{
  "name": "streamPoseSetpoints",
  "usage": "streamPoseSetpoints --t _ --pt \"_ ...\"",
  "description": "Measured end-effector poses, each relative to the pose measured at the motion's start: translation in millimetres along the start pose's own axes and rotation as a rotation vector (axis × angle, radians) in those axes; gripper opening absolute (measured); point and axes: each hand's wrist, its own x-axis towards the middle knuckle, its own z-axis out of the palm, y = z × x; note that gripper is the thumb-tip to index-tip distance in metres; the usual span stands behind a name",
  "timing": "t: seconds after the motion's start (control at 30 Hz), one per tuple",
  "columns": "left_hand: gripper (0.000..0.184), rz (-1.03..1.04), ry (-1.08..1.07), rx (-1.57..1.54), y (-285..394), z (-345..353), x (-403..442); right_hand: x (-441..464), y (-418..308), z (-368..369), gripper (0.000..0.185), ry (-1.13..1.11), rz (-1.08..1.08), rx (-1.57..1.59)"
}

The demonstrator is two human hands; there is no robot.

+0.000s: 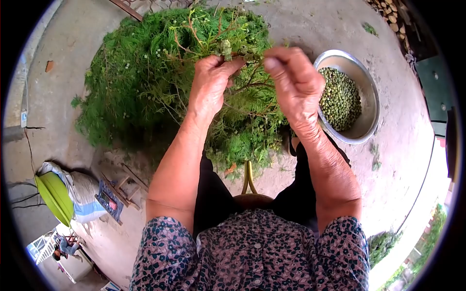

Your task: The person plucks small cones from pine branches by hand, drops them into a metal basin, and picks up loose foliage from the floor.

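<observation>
A large pile of green conifer branches lies on the ground in front of me. Over it, my left hand is closed on a branch that carries small green cones at my fingertips. Just to the right, my right hand has its fingers curled and pressed together beside the same branch; they are slightly blurred, and whatever they hold is hidden. A metal bowl stands right of my right hand, partly filled with small round green cones.
Yellow-green handles rise between my knees. At the left are a lime-green basin, a pale sack and a small wooden frame. Stacked firewood is at the upper right. A person is far off at the lower left.
</observation>
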Motion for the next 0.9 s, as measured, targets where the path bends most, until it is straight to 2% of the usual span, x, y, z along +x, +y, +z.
streamPoseSetpoints --t 0.03,0.13,0.17,0.23,0.27,0.33,0.4,0.47,0.6,0.67,0.73,0.9 --pt "0.01 -0.012 -0.012 -0.047 -0.5 -1.3 0.7 -0.3 4.9 1.1 0.012 -0.1 -0.043 -0.01" --pt "0.01 -0.027 -0.017 -0.12 -1.2 -3.4 1.1 -5.5 9.2 6.9 0.013 -0.093 0.133 -0.131" --pt "0.011 -0.032 -0.008 -0.145 -1.3 -4.0 0.5 -5.8 14.2 6.8 0.013 -0.094 0.129 -0.131" --pt "0.012 -0.041 -0.021 -0.152 -2.8 -4.4 -1.1 -3.6 21.8 5.5 0.01 -0.117 0.385 -0.081" --pt "0.014 -0.056 -0.035 -0.16 -3.9 -4.4 -1.6 -3.5 21.6 4.2 0.01 -0.117 0.384 -0.081" --pt "0.017 -0.039 -0.059 -0.149 -4.4 -5.9 -1.1 0.1 15.2 1.6 0.008 -0.089 0.54 0.15" --pt "0.015 -0.016 -0.049 -0.12 -4.4 -6.9 -0.4 -0.5 18.0 0.8 0.008 -0.099 0.522 0.218" --pt "0.014 -0.006 -0.052 -0.118 -3.7 -6.2 -1.4 -0.3 15.0 0.7 0.008 -0.016 0.622 0.364" --pt "0.012 0.023 -0.04 -0.12 -5.4 -5.4 -1.0 1.9 17.2 0.7 0.011 0.028 0.496 0.388" --pt "0.011 0.019 -0.055 -0.138 -6.5 -4.2 -1.8 2.1 17.7 0.4 0.015 -0.054 0.473 0.324" --pt "0.011 0.012 -0.071 -0.156 -6.6 -3.6 -3.2 -0.9 22.4 4.0 0.02 -0.146 0.372 0.089" --pt "0.009 -0.068 -0.099 -0.081 -3.0 -3.0 -5.3 3.7 13.5 -0.9 0.02 -0.147 0.533 0.136"
